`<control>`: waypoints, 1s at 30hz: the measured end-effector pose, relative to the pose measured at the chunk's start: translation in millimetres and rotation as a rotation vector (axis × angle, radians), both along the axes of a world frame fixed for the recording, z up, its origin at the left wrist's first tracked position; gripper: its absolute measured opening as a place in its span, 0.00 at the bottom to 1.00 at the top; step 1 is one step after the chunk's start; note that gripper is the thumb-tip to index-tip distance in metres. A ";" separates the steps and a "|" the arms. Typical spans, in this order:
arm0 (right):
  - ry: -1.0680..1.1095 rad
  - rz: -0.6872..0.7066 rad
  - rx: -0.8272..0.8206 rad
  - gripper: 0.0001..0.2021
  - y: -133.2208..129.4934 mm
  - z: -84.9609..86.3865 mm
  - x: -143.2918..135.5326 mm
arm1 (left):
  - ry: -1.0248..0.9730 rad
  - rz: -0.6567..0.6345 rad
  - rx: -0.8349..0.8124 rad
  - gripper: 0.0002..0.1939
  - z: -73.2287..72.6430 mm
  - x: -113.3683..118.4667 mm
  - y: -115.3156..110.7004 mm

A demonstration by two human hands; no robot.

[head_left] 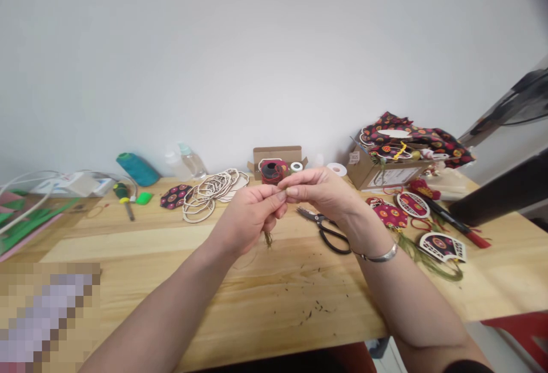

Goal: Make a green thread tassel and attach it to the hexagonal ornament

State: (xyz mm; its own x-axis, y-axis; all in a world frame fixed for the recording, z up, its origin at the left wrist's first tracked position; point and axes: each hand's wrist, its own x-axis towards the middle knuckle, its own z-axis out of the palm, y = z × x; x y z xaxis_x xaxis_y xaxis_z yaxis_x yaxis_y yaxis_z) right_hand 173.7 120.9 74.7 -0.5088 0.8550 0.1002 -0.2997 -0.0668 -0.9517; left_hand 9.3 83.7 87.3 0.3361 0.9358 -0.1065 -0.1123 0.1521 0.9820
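Above the middle of the table, my left hand (pixel 252 213) is closed in a pinch, with the olive-green thread tassel (pixel 268 240) hanging below its fingers. My right hand (pixel 319 193), a silver bangle on its wrist, pinches at the tassel's upper end, its fingertips meeting those of the left. Fingers cover most of what is held there. Black-handled scissors (pixel 335 241) lie partly open on the table, just below my right hand.
Wooden cut-out frames (pixel 214 187) lie left of centre, by a teal thread cone (pixel 137 169) and a screwdriver (pixel 124 196). A cardboard box (pixel 379 176) with patterned fabric stands right. Finished-looking ornaments (pixel 440 247) with green tassels and a marker (pixel 460 224) lie before it.
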 end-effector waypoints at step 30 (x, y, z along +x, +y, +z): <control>-0.106 -0.217 0.188 0.13 -6.2 2.5 -6.0 | -0.317 -0.008 -0.211 0.19 1.3 3.9 3.3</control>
State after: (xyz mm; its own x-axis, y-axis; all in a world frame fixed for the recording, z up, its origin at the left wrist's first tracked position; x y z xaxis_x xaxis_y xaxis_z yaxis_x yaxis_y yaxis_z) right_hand 167.7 114.6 77.2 -0.3324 0.9164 0.2230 -0.1860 0.1681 -0.9681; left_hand 13.2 87.1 88.6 0.3905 0.9015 -0.1864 -0.4031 0.3495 0.8458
